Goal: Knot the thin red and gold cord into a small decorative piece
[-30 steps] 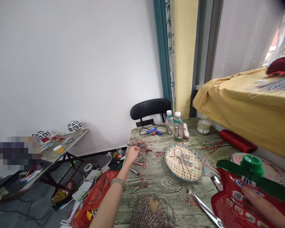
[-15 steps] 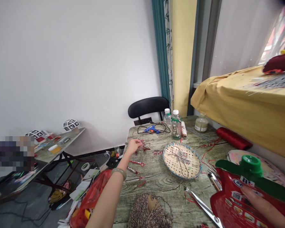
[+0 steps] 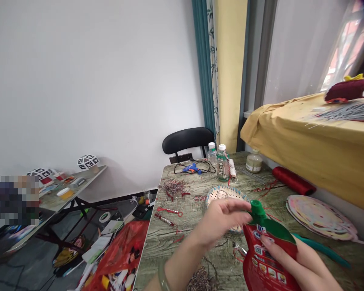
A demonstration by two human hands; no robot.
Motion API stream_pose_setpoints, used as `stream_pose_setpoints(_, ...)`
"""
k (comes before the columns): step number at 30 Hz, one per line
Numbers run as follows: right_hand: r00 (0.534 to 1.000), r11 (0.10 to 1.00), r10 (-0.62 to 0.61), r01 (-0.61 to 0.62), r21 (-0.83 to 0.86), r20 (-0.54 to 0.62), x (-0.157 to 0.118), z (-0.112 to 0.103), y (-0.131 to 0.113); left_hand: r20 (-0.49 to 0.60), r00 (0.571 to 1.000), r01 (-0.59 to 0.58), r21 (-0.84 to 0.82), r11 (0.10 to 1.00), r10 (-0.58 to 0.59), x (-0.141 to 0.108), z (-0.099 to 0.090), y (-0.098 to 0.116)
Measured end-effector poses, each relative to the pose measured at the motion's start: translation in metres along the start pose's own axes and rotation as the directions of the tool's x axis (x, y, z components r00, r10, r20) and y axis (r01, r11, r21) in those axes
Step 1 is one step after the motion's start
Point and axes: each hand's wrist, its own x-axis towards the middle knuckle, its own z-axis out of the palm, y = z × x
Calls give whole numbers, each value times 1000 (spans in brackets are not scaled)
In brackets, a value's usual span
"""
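The right hand (image 3: 294,258) grips a red pouch (image 3: 265,258) from below at five o'clock on the table (image 3: 194,238); the left hand (image 3: 220,220), fingers curled, touches its green cap (image 3: 256,208) from nine o'clock; just behind, at twelve o'clock, lies a woven basket (image 3: 223,194); bottles (image 3: 221,163) stand farther back.

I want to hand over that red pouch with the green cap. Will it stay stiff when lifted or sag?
The red pouch looks like soft film, so it probably sags unless supported. The right hand cradles its body while the left hand reaches the green cap, the one rigid-looking part. Its glossy surface may be slippery.
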Motion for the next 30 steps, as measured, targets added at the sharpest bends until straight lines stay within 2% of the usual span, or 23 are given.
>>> stream_pose_setpoints(1, 999, 998, 37, -39, 57, 39, 3, 3, -4, 33, 999, 19, -53, 998, -18, -4, 11, 0)
stream_pose_setpoints(3, 988, 978, 109, -127, 165, 113, 5, 10, -9, 17, 1000, 11, -151, 989, -9, -7, 24, -3)
stream_pose_setpoints(8, 977, 929, 152, -193, 316, 149, -2, 16, 4, -104, 994, -75, -331, 940, 43, -9, 31, -13)
stream_pose_setpoints(10, 977, 926, 163, -200, 319, 141, -6, 9, 19, -137, 989, -99, -360, 928, 52, -9, 30, -14)
stream_pose_setpoints(12, 981, 952, 183, -194, 235, 68, -9, -3, 34, -169, 984, -118, -359, 926, 60, -11, 28, -15)
stream_pose_setpoints(14, 990, 986, 136, -133, 101, -25, -10, -16, 42, -200, 978, -126, -334, 934, 60, -12, 25, -15)
stream_pose_setpoints(16, 996, 998, 57, -59, -19, -72, -11, -25, 38, -230, 972, -119, -293, 949, 51, -13, 21, -16)
stream_pose_setpoints(19, 994, 993, -96, 93, -75, -49, -9, -28, 15, -277, 961, -85, -205, 975, 26, -16, 18, -19)
stream_pose_setpoints(24, 961, 949, -277, 272, -158, -12, -3, -15, -20, -382, 924, -34, -32, 999, 19, -29, 21, -23)
stream_pose_setpoints(27, 943, 908, -325, 333, -254, 76, -1, -8, -19, -374, 927, -13, 50, 999, 31, -39, 25, -25)
stream_pose_setpoints(30, 927, 868, -363, 374, -327, 95, -3, -5, -9, -356, 933, -6, 143, 990, 57, -43, 27, -26)
